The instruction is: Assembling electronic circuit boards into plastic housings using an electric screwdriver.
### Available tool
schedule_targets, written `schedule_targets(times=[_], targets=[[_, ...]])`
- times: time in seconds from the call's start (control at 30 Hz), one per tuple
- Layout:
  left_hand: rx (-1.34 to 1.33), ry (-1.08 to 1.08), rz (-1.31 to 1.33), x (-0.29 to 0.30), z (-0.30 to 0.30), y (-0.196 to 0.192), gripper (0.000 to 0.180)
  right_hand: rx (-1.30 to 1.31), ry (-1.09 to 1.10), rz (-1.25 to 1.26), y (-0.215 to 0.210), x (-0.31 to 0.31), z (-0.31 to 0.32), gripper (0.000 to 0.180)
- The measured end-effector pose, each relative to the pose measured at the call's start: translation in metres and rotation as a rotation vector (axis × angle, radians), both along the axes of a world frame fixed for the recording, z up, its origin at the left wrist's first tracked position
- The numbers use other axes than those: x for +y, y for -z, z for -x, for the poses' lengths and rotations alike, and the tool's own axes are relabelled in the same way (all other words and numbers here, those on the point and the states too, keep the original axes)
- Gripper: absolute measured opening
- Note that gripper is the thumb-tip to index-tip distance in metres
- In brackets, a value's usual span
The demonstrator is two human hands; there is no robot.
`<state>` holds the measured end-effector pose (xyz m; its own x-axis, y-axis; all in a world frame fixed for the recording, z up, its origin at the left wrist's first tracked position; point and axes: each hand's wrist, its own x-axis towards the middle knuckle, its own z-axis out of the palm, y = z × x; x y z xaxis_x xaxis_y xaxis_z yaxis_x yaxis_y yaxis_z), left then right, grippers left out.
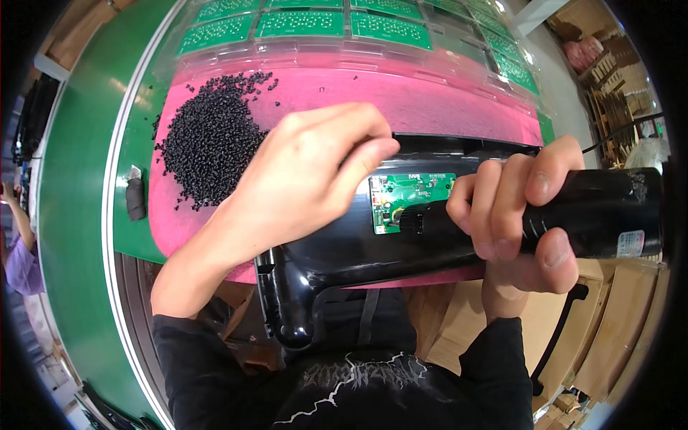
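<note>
1. A heap of small black screws (211, 143) lies on the pink mat (430, 100), left of the hands.
2. The left hand (301, 172) rests on the black housing (344, 251), fingers pinched together beside the green circuit board (401, 197); what they pinch is hidden.
3. The right hand (516, 215) has its fingers clamped around a black electric screwdriver (595, 211), its tip at the board.

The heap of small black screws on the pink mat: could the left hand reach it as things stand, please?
Probably yes. The left hand rests on the glossy black plastic housing, holding nothing that shows, and the heap of small black screws lies just left of it on the pink mat, with nothing between.
</note>
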<state>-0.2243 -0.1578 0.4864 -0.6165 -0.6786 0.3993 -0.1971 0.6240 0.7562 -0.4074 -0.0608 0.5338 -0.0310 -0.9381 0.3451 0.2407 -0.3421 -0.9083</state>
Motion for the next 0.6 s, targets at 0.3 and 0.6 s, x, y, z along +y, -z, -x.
schedule_targets(times=[0.3, 0.6], targets=[[-0.109, 0.096, 0.012, 0.001, -0.002, 0.01, 0.011, -0.008, -0.176, 0.057, 0.009, -0.008, -0.009, 0.035], [-0.094, 0.182, 0.012, 0.002, -0.009, 0.01, 0.011, -0.092, -0.221, -0.075, 0.004, -0.008, -0.022, 0.039]])
